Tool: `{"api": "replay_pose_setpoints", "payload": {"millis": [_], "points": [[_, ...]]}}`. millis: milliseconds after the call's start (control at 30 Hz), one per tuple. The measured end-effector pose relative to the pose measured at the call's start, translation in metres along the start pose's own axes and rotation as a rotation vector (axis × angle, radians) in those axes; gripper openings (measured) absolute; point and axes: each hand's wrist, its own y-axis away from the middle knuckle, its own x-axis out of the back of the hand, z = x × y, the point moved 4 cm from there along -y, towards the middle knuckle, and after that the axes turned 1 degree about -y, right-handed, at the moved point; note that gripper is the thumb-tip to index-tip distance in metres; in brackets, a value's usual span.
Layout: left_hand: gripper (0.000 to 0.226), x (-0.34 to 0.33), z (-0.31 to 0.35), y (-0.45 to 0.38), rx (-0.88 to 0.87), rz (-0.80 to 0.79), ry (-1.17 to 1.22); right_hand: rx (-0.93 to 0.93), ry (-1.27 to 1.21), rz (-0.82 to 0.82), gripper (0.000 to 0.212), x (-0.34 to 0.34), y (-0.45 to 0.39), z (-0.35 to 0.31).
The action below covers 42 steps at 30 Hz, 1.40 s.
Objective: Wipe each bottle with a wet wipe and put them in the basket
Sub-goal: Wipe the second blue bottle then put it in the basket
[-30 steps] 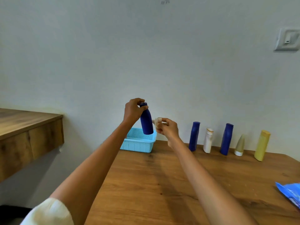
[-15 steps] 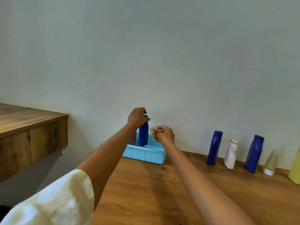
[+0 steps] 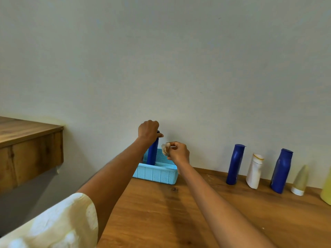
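While the dark blue bottle (image 3: 152,153) is gripped by its top in the left hand (image 3: 148,131), it is held upright with its lower part inside the light blue basket (image 3: 155,173); whether its base touches the basket floor cannot be told. The left hand's fingers are curled round the cap. A crumpled wet wipe (image 3: 165,148) is pinched in the fingertips of the right hand (image 3: 178,153), which is held just beside the bottle, above the basket's right end, apart from the left hand. The basket is set on the wooden tabletop (image 3: 179,221) near the wall. Further right along the wall, five more bottles are lined up on the tabletop: a tall blue bottle (image 3: 235,164), a white bottle (image 3: 254,170), a second blue bottle (image 3: 281,170), a small pale tapered tube (image 3: 300,180) standing on its white cap, and a yellow bottle (image 3: 326,192) cut off by the picture's edge. A cream sleeve (image 3: 59,224) is seen on the left arm, and a wooden shelf (image 3: 26,145) is fixed to the wall at the left.
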Motion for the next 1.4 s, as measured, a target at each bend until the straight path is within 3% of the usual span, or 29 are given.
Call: {"api": "replay_pose_setpoints", "payload": {"millis": [433,567,700,800,900,967,1067,1167,1400], "points": [[0.062,0.007,-0.010,0.006,0.037,-0.017,-0.152,0.009,-0.015,0.008,0.014,0.017,0.009,-0.010],[0.059,0.020,0.000,0.016,0.006,0.109,-0.156,0.026,0.014,0.047,0.020,0.030,0.016,-0.018],[0.035,0.034,0.035,0.038,-0.117,0.324,0.080,0.065,0.054,0.150,0.022,0.062,0.023,-0.038],[0.025,0.030,0.080,0.059,-0.153,0.379,0.404,0.076,0.101,0.281,0.022,0.100,0.029,-0.049],[0.025,0.012,0.132,0.067,-0.137,0.291,0.661,0.096,0.145,0.389,0.024,0.144,0.028,-0.043],[0.033,-0.006,0.168,0.064,-0.157,0.148,0.723,0.096,0.173,0.439,0.025,0.174,0.022,-0.035],[0.052,-0.027,0.213,0.052,-0.225,-0.093,0.728,0.084,0.191,0.482,0.026,0.216,0.011,-0.021],[0.057,-0.036,0.244,0.037,-0.299,-0.234,0.642,0.074,0.191,0.499,0.024,0.249,0.003,-0.007],[0.036,-0.032,0.272,0.025,-0.426,-0.253,0.520,0.067,0.099,0.496,0.023,0.269,0.001,0.022]]}}
